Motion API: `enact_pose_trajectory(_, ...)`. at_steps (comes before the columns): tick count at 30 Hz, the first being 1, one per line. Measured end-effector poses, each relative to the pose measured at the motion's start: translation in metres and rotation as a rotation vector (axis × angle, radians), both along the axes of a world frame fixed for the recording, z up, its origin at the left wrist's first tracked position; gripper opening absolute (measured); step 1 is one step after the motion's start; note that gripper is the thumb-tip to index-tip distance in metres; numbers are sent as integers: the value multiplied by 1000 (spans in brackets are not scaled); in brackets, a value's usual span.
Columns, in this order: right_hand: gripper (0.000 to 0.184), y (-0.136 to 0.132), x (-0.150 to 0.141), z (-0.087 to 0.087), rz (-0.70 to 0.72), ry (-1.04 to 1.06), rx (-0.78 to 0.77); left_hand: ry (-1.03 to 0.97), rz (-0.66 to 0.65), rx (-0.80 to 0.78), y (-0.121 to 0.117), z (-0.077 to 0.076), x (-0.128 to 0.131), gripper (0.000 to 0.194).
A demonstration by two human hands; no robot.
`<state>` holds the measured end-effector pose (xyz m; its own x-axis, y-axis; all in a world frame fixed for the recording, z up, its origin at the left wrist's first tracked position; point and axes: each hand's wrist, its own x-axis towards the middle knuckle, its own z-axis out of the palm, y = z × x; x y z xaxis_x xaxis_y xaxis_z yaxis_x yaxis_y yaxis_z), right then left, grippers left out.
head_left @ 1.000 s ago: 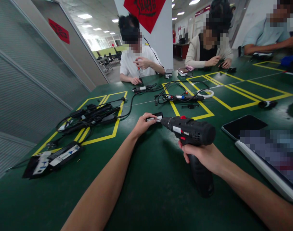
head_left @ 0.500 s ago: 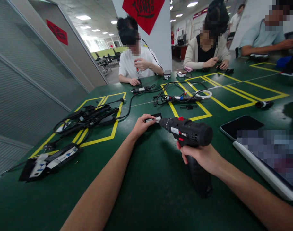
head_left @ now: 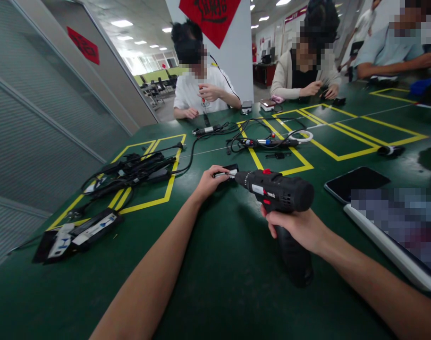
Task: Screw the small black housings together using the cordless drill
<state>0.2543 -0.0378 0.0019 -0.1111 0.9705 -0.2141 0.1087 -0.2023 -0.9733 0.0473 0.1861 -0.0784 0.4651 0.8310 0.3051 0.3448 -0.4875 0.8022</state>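
My right hand [head_left: 293, 224] is wrapped round the handle of a black cordless drill [head_left: 277, 189] with red switches. The drill lies nearly level and its chuck points left, toward my left hand. With closed fingers my left hand [head_left: 212, 182] grips a small black piece with a white part [head_left: 232, 168] on the green table. The drill's tip meets or comes very close to this piece; whether they touch I cannot tell. My fingers and the chuck hide much of the piece.
Black cables and adapters [head_left: 137, 170] lie in a yellow-taped area [head_left: 167, 189] at left, with black-and-white parts [head_left: 77, 236] nearer me. Beyond my hands are more cables [head_left: 268, 141]. A phone [head_left: 357, 182] and a white-edged device [head_left: 388, 245] lie at right. Several people [head_left: 208, 89] sit across the table.
Both hands, the drill and the small piece keep nearly the same place. The view has shifted slightly. Across the table, the person in white has moved the lower hand a little left.
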Motion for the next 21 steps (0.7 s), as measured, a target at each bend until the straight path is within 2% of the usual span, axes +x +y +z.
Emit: enact_pose_trajectory(21,8,3,2,1,-31,86,-1,60,5,36,-2,2,0,25)
